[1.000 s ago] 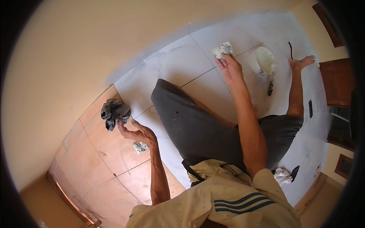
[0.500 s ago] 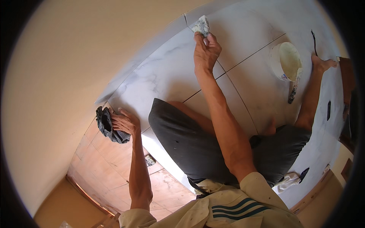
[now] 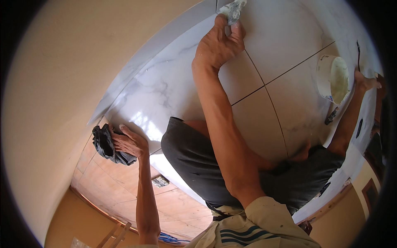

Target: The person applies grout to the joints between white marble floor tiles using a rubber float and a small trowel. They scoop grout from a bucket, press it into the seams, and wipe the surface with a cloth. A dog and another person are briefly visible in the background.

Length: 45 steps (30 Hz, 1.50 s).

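Observation:
Up at the seam where the wall skirting meets the white marbled tile, my right hand [image 3: 219, 43] grips a small grey-and-white paste-smeared pad [image 3: 233, 11]. At the lower left, my left hand [image 3: 130, 142] rests with fingers spread on a crumpled black bag or cloth [image 3: 103, 139], beside the boundary between white and terracotta tiles. A small smeared scrap [image 3: 160, 181] lies on the terracotta tiles below that hand.
A white bucket [image 3: 331, 78] stands at the right, with a dark-handled tool [image 3: 331, 115] beside it. My bare foot [image 3: 364, 82] is just beyond. A cream wall [image 3: 58, 82] borders the left. A wooden frame [image 3: 111, 236] and blue cable [image 3: 169, 238] appear at the lower edge.
My right hand has moved up and left with the pad to the skirting. My left hand has settled onto the black bundle, shifting slightly left. The view has also shifted.

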Motion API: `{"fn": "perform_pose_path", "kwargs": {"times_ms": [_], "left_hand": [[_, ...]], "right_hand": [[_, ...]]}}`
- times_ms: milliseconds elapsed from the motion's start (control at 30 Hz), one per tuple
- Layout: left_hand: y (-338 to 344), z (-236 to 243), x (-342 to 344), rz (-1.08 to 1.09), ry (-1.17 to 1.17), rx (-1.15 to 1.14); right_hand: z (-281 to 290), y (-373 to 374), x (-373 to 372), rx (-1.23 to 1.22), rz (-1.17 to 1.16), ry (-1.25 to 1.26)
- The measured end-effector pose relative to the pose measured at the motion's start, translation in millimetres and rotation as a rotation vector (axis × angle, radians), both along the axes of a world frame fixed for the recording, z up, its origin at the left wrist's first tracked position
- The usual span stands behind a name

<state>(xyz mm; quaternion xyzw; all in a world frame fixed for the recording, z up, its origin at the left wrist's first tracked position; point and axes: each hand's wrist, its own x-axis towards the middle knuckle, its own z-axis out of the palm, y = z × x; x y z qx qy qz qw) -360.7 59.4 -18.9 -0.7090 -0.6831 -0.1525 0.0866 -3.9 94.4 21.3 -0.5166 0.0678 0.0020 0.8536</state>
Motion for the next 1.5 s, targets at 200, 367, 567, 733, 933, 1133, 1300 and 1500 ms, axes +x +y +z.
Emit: {"fn": "perform_pose_path", "kwargs": {"times_ms": [200, 367, 567, 733, 933, 1133, 1300, 1500], "left_hand": [[6, -4, -11, -0.025, 0.007, -0.003], [7, -10, -20, -0.013, 0.04, -0.003], [-15, -57, 31, -0.015, -0.007, -0.112], [2, -27, 14, 0.055, 0.08, -0.003], [10, 6, 0, -0.024, -0.01, -0.043], [1, 9, -3, -0.023, 0.001, -0.058], [0, 1, 4, -0.063, -0.001, 0.0], [0, 10, -1, -0.048, 0.003, -0.041]], "right_hand": [[12, 17, -41, -0.188, 0.09, -0.121], [2, -19, -14, -0.235, 0.078, -0.061], [-17, -32, 5, -0.363, 0.056, -0.212], [-16, -13, 16, -0.368, 0.064, -0.197], [-6, -32, -27, -0.373, 0.465, -0.004], [-3, -34, 15, -0.221, 0.226, -0.055], [-2, -29, -14, -0.241, 0.273, -0.063], [24, -50, 23, -0.026, 0.344, 0.052]]}}
